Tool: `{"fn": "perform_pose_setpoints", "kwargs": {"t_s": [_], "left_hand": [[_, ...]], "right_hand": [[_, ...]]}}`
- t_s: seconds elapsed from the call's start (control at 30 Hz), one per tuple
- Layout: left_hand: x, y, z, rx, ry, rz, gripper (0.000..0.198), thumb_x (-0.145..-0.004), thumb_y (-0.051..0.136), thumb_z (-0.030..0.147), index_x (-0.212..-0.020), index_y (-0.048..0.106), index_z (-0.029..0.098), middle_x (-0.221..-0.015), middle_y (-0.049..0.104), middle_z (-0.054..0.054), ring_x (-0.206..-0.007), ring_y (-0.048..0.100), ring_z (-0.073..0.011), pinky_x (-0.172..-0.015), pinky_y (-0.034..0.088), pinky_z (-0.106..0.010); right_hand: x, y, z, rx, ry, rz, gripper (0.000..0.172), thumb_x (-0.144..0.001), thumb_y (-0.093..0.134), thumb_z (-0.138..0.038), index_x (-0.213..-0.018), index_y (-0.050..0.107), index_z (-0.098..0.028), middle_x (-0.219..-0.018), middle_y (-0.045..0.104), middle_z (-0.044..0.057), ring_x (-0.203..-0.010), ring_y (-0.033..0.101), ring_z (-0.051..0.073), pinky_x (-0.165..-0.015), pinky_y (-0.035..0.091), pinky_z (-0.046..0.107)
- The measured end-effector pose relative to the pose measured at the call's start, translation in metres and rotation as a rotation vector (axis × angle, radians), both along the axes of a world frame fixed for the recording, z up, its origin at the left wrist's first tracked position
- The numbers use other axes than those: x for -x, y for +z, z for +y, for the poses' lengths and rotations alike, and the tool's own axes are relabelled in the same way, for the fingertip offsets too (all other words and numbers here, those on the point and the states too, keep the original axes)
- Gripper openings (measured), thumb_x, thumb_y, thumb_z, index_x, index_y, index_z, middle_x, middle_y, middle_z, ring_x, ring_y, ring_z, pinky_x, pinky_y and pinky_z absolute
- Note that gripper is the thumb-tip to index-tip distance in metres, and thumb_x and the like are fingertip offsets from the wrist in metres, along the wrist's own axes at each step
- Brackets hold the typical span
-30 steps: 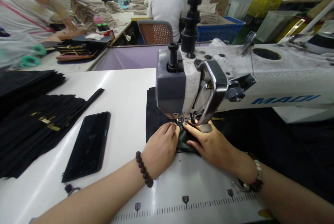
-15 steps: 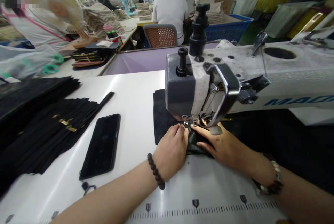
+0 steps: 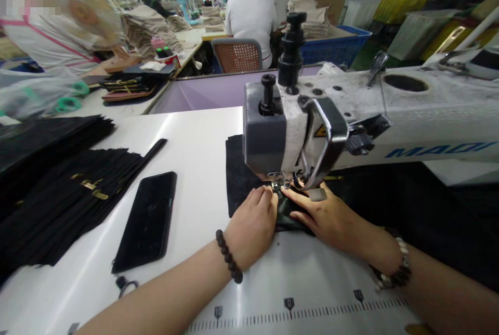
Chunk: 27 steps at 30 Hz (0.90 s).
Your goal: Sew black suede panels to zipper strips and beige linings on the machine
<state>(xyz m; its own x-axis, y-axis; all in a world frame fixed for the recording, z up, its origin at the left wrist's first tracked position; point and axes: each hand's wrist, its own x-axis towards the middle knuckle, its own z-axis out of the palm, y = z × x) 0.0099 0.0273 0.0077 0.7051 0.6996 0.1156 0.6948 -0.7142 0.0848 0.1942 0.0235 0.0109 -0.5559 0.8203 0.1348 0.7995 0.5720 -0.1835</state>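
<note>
A black piece of fabric (image 3: pixel 236 168) lies under the head of a white and grey sewing machine (image 3: pixel 264 132). Just in front of the presser foot (image 3: pixel 276 185), my left hand (image 3: pixel 253 220) has its fingers curled together on the fabric's edge; the fingertips are partly hidden. My right hand (image 3: pixel 331 218) rests to the right of the foot, fingers stretched out and pressing on a shiny black part (image 3: pixel 289 213) of the piece. More black material spreads under and beyond my right forearm, with a gold zip (image 3: pixel 333 178) showing behind the hand.
Left of my hands lies a black phone (image 3: pixel 146 223), with a cord loop below it. Stacked black pieces with gold zip pulls (image 3: pixel 100 194) cover the table's left side. A ruler scale (image 3: pixel 253 320) runs along the front. Two people sit at the tables beyond.
The whole view has shifted slightly left. Both hands keep almost the same place on the black fabric beside the presser foot.
</note>
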Motion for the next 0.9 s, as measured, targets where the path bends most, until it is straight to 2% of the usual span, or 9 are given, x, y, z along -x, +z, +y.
{"fn": "perform_pose_setpoints", "kwargs": {"t_s": [0.2, 0.3, 0.5, 0.9], "left_hand": [[-0.0005, 0.0016, 0.0015, 0.029, -0.002, -0.012, 0.033, -0.077, 0.042, 0.007, -0.11, 0.046, 0.004, -0.108, 0.051, -0.018, -0.107, 0.046, -0.0269, -0.094, 0.04, -0.042], [-0.0001, 0.0016, 0.0017, 0.047, 0.001, 0.003, 0.035, -0.075, 0.045, 0.007, -0.109, 0.047, 0.002, -0.108, 0.051, -0.018, -0.107, 0.046, -0.0272, -0.096, 0.038, -0.041], [0.0012, -0.0016, 0.0053, 0.054, 0.004, 0.006, 0.037, -0.075, 0.043, 0.006, -0.112, 0.044, 0.004, -0.115, 0.048, -0.018, -0.113, 0.043, -0.0272, -0.098, 0.035, -0.044], [0.0006, -0.0006, 0.0085, 0.074, 0.004, -0.032, 0.037, -0.074, 0.043, 0.004, -0.111, 0.045, 0.004, -0.112, 0.05, -0.019, -0.111, 0.045, -0.0281, -0.097, 0.036, -0.049]], "right_hand": [[0.0006, -0.0006, 0.001, 0.015, -0.002, -0.011, 0.038, -0.086, 0.044, -0.027, -0.122, 0.049, -0.018, -0.118, 0.056, 0.01, -0.114, 0.046, 0.026, -0.095, 0.036, 0.054], [0.0007, -0.0004, 0.0013, -0.006, 0.003, -0.004, 0.04, -0.086, 0.044, -0.025, -0.124, 0.047, -0.016, -0.118, 0.056, 0.011, -0.112, 0.048, 0.026, -0.094, 0.037, 0.053], [0.0022, 0.0014, 0.0029, -0.075, 0.007, -0.022, 0.037, -0.084, 0.047, -0.025, -0.119, 0.052, -0.015, -0.114, 0.058, 0.013, -0.107, 0.051, 0.026, -0.092, 0.04, 0.052], [0.0026, -0.0009, 0.0055, -0.056, 0.002, 0.01, 0.036, -0.085, 0.046, -0.025, -0.12, 0.05, -0.019, -0.116, 0.056, 0.01, -0.106, 0.051, 0.023, -0.094, 0.038, 0.049]]}}
